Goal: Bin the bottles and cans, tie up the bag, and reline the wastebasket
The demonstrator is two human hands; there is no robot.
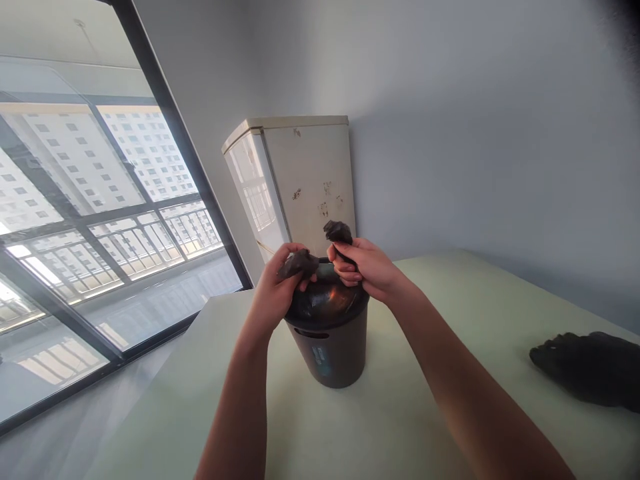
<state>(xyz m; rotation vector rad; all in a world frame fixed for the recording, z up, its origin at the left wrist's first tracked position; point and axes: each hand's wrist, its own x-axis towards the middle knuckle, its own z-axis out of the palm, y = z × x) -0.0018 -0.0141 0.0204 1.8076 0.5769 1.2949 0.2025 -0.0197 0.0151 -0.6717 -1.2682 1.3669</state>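
A dark trash can [333,357] with a handle slot near its rim stands upright on a pale green table. Shiny black plastic of a garbage bag [325,303] bulges across its top. Above the left side of the rim, my left hand [280,277] is closed around a bunched part of the black plastic. My right hand [367,267] grips another gathered part, whose crumpled end sticks up above the fingers. How both bunches join the plastic in the can is partly hidden by my fingers.
A dark heap of black plastic [593,370] lies on the table [495,313] at the right. Behind the table stands a worn white refrigerator [310,180] against a grey wall. Glass sliding doors [100,200] are on the left.
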